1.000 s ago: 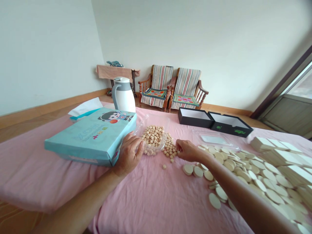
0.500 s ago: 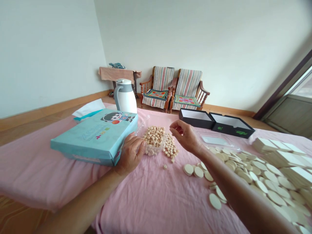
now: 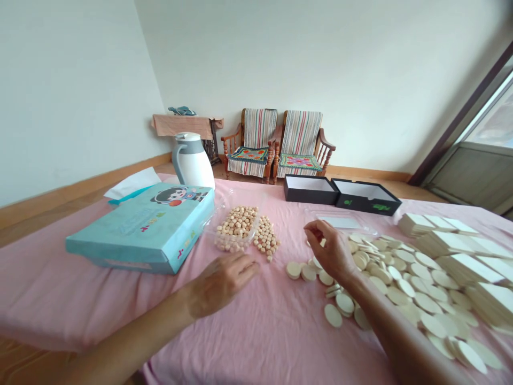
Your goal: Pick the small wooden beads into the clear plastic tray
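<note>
My left hand (image 3: pixel 224 280) is low over the pink cloth, just in front of a clear plastic box (image 3: pixel 230 247) of small round wooden beads (image 3: pixel 242 222). Its fingers are pressed together and point right; their tips hide whatever is under or between them. A small pile of loose beads (image 3: pixel 265 235) lies against the box's right side. Above the near-left edge of the pale wooden discs (image 3: pixel 406 256) is my right hand (image 3: pixel 331 251), its fingers curled in towards the thumb. Anything in that grip is too small or hidden to make out.
At the left lies a light-blue carton (image 3: pixel 140 230), with a white thermos jug (image 3: pixel 196 166) behind it. Two black open boxes (image 3: pixel 363 204) stand at the back right, near a clear plastic lid (image 3: pixel 340 222). Stacked pale square pieces (image 3: pixel 465 246) line the right side.
My left hand has left the side of the plastic box and come nearer, over where a single bead lay. My right hand has moved from above the loose beads, right and down to the discs.
</note>
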### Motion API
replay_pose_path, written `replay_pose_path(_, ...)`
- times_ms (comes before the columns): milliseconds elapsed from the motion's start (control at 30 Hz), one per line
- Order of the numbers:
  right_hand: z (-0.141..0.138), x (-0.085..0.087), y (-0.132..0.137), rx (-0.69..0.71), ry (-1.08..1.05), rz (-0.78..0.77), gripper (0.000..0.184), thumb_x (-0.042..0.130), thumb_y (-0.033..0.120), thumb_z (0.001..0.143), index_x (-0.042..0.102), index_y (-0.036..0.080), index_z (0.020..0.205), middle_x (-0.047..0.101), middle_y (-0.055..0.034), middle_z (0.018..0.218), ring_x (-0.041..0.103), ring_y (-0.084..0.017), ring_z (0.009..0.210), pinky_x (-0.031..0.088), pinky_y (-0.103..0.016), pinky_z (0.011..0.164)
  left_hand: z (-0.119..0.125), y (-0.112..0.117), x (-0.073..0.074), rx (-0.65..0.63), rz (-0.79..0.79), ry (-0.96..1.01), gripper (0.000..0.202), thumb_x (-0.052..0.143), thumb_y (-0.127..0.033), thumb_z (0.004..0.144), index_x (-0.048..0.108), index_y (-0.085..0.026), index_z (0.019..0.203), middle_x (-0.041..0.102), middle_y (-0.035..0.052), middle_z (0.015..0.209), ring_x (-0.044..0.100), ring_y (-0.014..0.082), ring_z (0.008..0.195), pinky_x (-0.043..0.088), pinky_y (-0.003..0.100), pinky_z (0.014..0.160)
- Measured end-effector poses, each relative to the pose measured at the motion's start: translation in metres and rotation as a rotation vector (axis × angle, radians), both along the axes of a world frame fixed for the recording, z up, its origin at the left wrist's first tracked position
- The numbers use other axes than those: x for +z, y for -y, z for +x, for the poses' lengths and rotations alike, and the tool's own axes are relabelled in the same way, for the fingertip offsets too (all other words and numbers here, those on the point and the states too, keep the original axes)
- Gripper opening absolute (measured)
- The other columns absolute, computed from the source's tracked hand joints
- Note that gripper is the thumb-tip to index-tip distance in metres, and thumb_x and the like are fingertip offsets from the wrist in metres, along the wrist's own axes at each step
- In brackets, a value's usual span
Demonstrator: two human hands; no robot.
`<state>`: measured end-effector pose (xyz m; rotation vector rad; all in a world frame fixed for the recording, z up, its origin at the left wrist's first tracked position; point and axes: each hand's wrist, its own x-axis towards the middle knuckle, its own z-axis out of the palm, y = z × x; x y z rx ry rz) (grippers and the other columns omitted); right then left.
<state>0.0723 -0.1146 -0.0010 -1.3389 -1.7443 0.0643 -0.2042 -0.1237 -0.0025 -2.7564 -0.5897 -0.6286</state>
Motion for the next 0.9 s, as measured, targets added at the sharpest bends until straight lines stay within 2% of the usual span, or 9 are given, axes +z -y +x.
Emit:
replay_pose_path(133,0.007,-0.007,-0.005,0.016,0.037,0.025,0.01,0.049,0.015,0.082,0.058,0.017,0.078,0.057,-0.0006,0.07,0.052,-0.01,0.06,0.041,-0.022,0.058,0.021,0.001,-0.011,0.044,-0.151,-0.164,0.024,0.039,-0.006,0.09,0.057,-0.014,0.105,0.063,0.0076,0.097,0.059,0.0171,0.092,0.052,0.03,0.08)
replay_pose_path(233,0.012,-0.011,-0.007,0.012,0.038,0.019,0.01,0.049,0.014,0.081,0.058,0.017,0.077,0.057,-0.0006,0.07,0.052,-0.01,0.06,0.041,-0.021,0.058,0.026,-0.001,-0.011,0.062,-0.207,-0.191,0.019,0.042,-0.008,0.09,0.059,-0.014,0.088,0.062,0.0053,0.085,0.059,0.0173,0.082,0.052,0.029,0.073)
replay_pose_path(300,0.013,-0.012,-0.007,0.009,0.034,0.02,0.01,0.049,0.014,0.081,0.058,0.017,0.077,0.057,-0.0006,0.07,0.052,-0.011,0.06,0.041,-0.021,0.058,0.027,-0.002,-0.003,0.048,-0.212,-0.16,0.019,0.042,-0.009,0.09,0.059,-0.014,0.086,0.061,0.005,0.084,0.058,0.0165,0.08,0.052,0.029,0.072)
replay_pose_path(400,0.014,-0.011,-0.007,0.015,0.034,0.024,0.01,0.049,0.014,0.081,0.058,0.018,0.077,0.057,-0.0006,0.07,0.053,-0.011,0.061,0.041,-0.021,0.059,0.022,-0.007,0.015,0.042,-0.148,0.007,0.02,0.041,-0.009,0.091,0.06,-0.014,0.097,0.062,0.0063,0.094,0.059,0.0161,0.09,0.051,0.029,0.081)
replay_pose_path(533,0.013,-0.011,-0.007,0.03,0.034,0.017,0.01,0.049,0.014,0.081,0.057,0.018,0.077,0.057,-0.0006,0.07,0.053,-0.011,0.062,0.041,-0.021,0.059,0.007,-0.031,0.037,0.144,-0.03,0.269,0.02,0.046,-0.011,0.089,0.061,-0.016,0.102,0.063,0.0066,0.1,0.059,0.0165,0.097,0.049,0.031,0.087)
replay_pose_path(633,0.014,-0.012,-0.007,0.025,0.037,0.01,0.01,0.048,0.014,0.081,0.057,0.018,0.076,0.057,-0.0007,0.07,0.053,-0.011,0.062,0.041,-0.022,0.06,-0.004,-0.052,0.046,0.216,-0.032,0.341,0.02,0.049,-0.012,0.088,0.062,-0.017,0.101,0.064,0.006,0.1,0.06,0.0166,0.095,0.049,0.031,0.086)
replay_pose_path(733,0.014,-0.012,-0.007,0.015,0.033,0.007,0.01,0.049,0.015,0.081,0.057,0.018,0.076,0.057,-0.0009,0.07,0.053,-0.011,0.062,0.041,-0.022,0.06,-0.004,-0.057,0.05,0.255,-0.012,0.39,0.019,0.049,-0.013,0.088,0.063,-0.017,0.101,0.065,0.006,0.099,0.061,0.0171,0.093,0.05,0.031,0.084)
replay_pose_path(833,0.014,-0.013,-0.008,0.006,0.035,0.006,0.01,0.049,0.015,0.081,0.057,0.018,0.076,0.057,-0.0008,0.07,0.053,-0.011,0.062,0.041,-0.022,0.06,0.008,-0.041,0.048,0.164,0.047,0.397,0.02,0.048,-0.012,0.088,0.061,-0.016,0.102,0.065,0.0067,0.098,0.061,0.0164,0.094,0.05,0.029,0.085)
replay_pose_path(900,0.014,-0.014,-0.007,0.007,0.04,-0.001,0.01,0.049,0.015,0.081,0.057,0.018,0.076,0.057,-0.0007,0.07,0.053,-0.011,0.062,0.041,-0.022,0.06,0.022,-0.026,0.042,0.046,0.008,0.27,0.022,0.046,-0.01,0.089,0.059,-0.015,0.106,0.064,0.0072,0.1,0.06,0.0157,0.096,0.05,0.028,0.086)
